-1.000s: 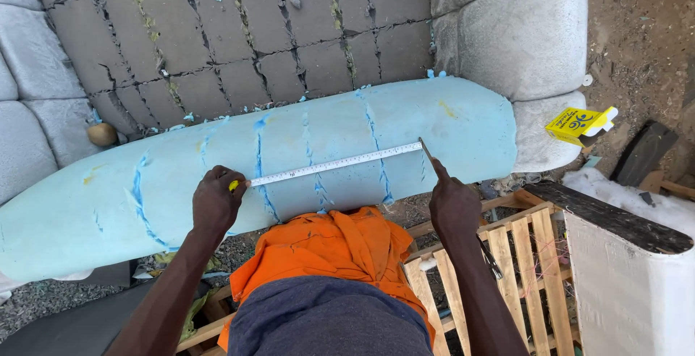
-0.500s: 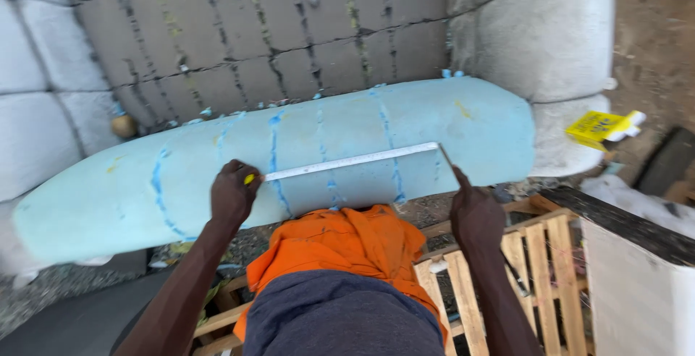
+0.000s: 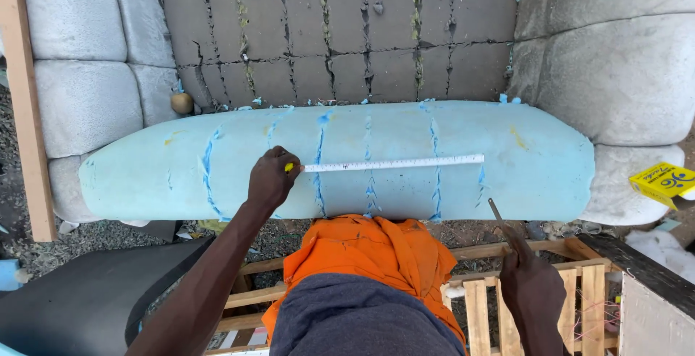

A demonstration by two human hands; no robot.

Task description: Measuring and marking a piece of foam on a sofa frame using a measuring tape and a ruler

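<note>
While the left hand (image 3: 271, 179) presses down on the light blue foam cushion (image 3: 181, 175), its fingers are closed around the yellow case of a tape measure (image 3: 394, 163), of which only a small yellow corner shows beside the knuckles. From that hand the white blade of the tape runs out to the right, lying flat across the front face of the cushion and crossing 3 of the darker blue lines drawn on it; its free end rests on the foam, well apart from the right hand (image 3: 533, 292). That hand sits lower, over the wooden pallet (image 3: 483, 316), closed on a thin dark marking tool (image 3: 499, 216) whose tip points up and just reaches the cushion's lower edge. What kind of tool it is cannot be told. Behind the cushion stands a grey quilted foam panel (image 3: 340, 30) with padded white sofa sections (image 3: 615, 74) on both sides. An orange cloth (image 3: 369, 251) hangs at the person's waist, and a yellow box (image 3: 662, 182) lies at the far right.
</note>
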